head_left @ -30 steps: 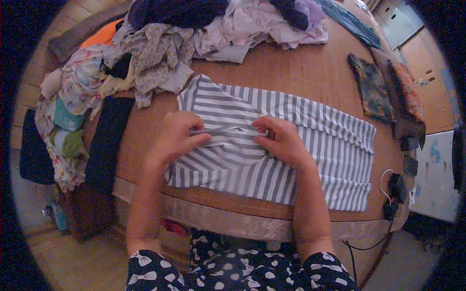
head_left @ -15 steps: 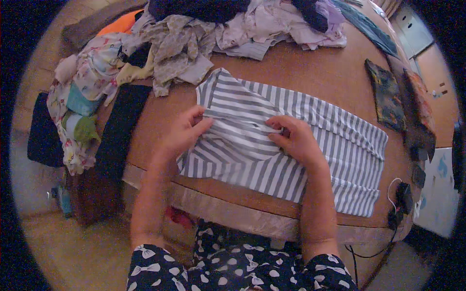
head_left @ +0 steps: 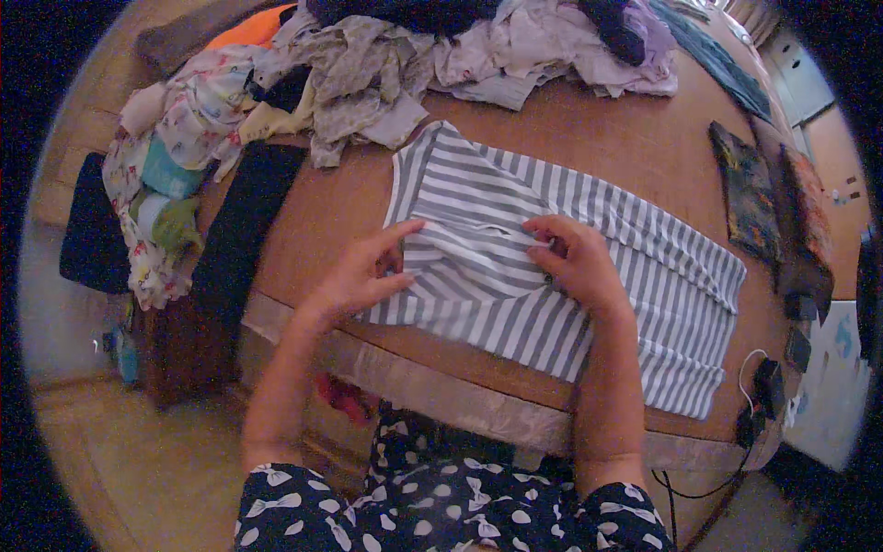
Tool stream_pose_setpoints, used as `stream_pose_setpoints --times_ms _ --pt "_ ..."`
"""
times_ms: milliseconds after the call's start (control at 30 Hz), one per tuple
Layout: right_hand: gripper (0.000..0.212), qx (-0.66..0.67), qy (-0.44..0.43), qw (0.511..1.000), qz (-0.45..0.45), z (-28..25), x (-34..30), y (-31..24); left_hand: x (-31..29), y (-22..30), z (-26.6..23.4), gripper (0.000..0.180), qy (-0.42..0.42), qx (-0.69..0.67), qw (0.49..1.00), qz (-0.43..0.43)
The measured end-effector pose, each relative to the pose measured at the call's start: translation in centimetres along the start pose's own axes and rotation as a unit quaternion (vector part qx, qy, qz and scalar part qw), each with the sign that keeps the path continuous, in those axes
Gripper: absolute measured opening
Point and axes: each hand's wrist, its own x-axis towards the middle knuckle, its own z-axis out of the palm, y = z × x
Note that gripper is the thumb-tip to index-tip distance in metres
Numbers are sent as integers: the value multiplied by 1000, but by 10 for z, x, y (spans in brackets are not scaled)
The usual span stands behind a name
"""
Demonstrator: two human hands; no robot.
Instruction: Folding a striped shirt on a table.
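Observation:
A grey-and-white striped garment point(head_left: 501, 198) lies spread across the brown table, its wide striped length reaching to the right. Its left part is folded over, with a small gap between the layers near the middle. My left hand point(head_left: 363, 273) rests at the garment's left edge, thumb and forefinger spread well apart on the cloth. Over the middle of the garment, the fingers and thumb of my right hand point(head_left: 589, 267) are curled together at a fold of the striped cloth.
Heaped clothes point(head_left: 368, 78) line the table's far side and left corner. A dark folded cloth point(head_left: 248, 225) hangs over the left edge. Folded dark patterned cloth point(head_left: 745, 189) lies at the right, and a black plug block with cables point(head_left: 765, 386) sits near the right front corner.
My left thumb and forefinger have spread farther apart at the garment's left edge. My right hand stays at nearly the same fold. The whole view has shifted slightly.

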Motion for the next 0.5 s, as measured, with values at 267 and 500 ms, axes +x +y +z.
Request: stream_pose_setpoints --times_ms 267,500 --pt "32 -17 5 1000 -5 3 3 9 -17 -33 13 49 199 -204 957 -51" --pt "32 -23 2 1000 3 4 3 6 -34 -15 12 40 119 16 991 -60"
